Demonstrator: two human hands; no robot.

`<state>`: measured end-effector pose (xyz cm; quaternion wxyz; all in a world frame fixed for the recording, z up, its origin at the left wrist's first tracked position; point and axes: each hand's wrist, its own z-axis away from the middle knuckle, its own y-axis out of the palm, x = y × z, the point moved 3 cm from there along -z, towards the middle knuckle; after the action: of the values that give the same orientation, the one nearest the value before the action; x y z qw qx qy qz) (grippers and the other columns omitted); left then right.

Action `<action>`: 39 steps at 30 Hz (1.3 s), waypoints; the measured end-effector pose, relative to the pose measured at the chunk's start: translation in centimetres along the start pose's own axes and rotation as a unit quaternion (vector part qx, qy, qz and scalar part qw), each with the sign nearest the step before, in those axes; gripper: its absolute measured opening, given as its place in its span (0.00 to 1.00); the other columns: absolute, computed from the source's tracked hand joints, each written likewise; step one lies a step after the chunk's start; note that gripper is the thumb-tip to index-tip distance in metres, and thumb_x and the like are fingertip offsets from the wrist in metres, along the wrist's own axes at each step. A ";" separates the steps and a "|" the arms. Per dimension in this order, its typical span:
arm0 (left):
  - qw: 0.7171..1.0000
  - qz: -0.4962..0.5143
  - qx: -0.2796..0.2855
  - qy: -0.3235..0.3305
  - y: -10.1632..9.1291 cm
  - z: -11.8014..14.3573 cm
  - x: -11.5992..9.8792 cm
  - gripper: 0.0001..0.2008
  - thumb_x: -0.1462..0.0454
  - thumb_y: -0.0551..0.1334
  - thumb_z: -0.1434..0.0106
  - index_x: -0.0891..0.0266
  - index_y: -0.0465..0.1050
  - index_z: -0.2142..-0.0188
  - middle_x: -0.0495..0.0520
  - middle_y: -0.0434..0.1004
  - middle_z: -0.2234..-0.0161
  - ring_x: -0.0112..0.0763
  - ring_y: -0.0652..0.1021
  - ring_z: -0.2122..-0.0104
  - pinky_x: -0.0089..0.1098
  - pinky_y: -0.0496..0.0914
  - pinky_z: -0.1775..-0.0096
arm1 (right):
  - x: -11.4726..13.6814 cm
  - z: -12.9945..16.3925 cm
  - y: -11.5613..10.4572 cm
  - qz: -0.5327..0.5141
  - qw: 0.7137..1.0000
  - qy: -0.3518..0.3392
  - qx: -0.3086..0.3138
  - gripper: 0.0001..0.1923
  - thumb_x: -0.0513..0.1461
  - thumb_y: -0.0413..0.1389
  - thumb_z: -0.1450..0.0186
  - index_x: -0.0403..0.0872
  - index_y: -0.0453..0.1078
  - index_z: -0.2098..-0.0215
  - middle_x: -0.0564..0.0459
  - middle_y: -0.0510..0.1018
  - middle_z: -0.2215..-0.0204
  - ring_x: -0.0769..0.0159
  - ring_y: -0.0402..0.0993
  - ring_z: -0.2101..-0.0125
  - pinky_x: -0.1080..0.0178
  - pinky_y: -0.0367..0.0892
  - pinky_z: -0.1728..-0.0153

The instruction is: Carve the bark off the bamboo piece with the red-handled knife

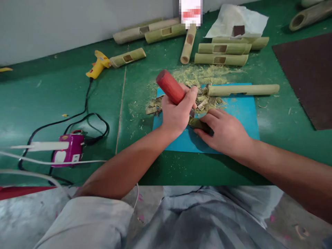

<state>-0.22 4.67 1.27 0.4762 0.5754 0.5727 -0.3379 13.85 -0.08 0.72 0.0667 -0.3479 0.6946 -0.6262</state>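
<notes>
Far left, near edge of the green felt-covered table (38,103): a small magenta plastic power box (68,148) with black cable (77,117) looping away from it. The cable runs up to a yellow plastic glue gun (97,65) lying on its side near the grey wall.

Just right of the gun, one short pale-green bamboo tube with a rectangular window cut in it (128,57). More such windowed tubes lie along the back edge.

Centre: left hand (177,112) clenched around a round red wooden tool handle (170,87), handle tilted up and to the left, its working end hidden behind the fingers. The hand is over a flat blue cutting mat (238,114). A heap of pale bamboo chips and shavings (204,100) lies on the mat's far edge and spills onto the felt beyond.

Right hand (224,131) pressed palm-down on the mat, fingers wrapped over a dark green short bamboo piece (199,125), which lies on the mat, its end meeting the left hand.

Beyond, a long pale uncut bamboo stick (242,90) lies across the mat's top right corner. Behind it, a stack of three windowed bamboo tubes (223,53), then a crumpled white paper sheet (238,20). Far right: a dark brown flat sheet (306,76) on the felt.
</notes>
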 end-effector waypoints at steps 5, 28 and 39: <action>0.999 -0.030 0.017 -0.023 0.2 0.2 -0.6 0.22 0.55 0.71 0.37 0.61 0.65 0.80 0.43 0.68 0.82 0.20 0.69 0.80 0.28 0.68 0.73 | 0.0 0.0 -0.1 -0.001 1.000 -0.014 -0.010 0.10 0.41 0.58 0.33 0.41 0.77 0.65 0.46 0.77 0.68 0.59 0.72 0.65 0.60 0.66 0.64; 0.987 -0.090 0.089 0.100 -1.0 0.4 0.1 0.20 0.53 0.65 0.31 0.61 0.68 0.76 0.46 0.68 0.78 0.23 0.69 0.76 0.29 0.67 0.69 | -0.2 0.1 0.0 -0.004 1.000 -0.008 0.004 0.11 0.43 0.59 0.33 0.42 0.77 0.64 0.46 0.77 0.68 0.60 0.73 0.66 0.60 0.68 0.64; 0.985 -0.109 0.081 0.104 -1.1 0.6 -0.1 0.19 0.55 0.64 0.32 0.60 0.68 0.76 0.47 0.69 0.77 0.24 0.70 0.75 0.31 0.68 0.68 | -0.2 0.5 -0.5 0.027 0.999 -0.035 0.007 0.16 0.45 0.57 0.31 0.40 0.79 0.57 0.40 0.81 0.62 0.52 0.77 0.62 0.52 0.73 0.60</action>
<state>-1.20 3.99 1.04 0.3268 0.5781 0.6489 -0.3713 14.47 -0.39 0.99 0.1103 -0.3500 0.6965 -0.6166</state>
